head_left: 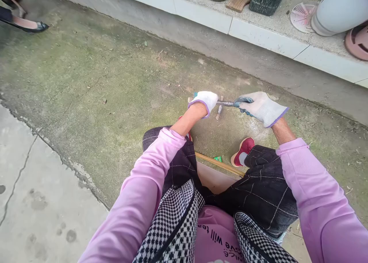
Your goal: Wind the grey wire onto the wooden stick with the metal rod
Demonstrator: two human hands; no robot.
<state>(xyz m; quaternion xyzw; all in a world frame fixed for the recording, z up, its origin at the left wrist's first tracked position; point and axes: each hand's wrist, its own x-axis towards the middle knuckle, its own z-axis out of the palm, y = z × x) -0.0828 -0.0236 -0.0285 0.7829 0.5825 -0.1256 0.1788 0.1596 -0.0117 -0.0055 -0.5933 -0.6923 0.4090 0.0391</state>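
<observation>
My left hand wears a white glove and is closed round one end of a thin metal tool held level above the ground. In a matching white glove, my right hand grips the tool's other end. Both hands are stretched out past my knees. A short piece of stick stands just under the tool, between the hands. What kind of tool it is I cannot make out. A long thin bamboo-like rod lies across the ground near my red shoe.
Mossy concrete ground spreads to the left, with a cracked paler slab beside it. A raised ledge at the back holds pots, a wooden piece and a white grille. Another person's foot in a black shoe is at the top left.
</observation>
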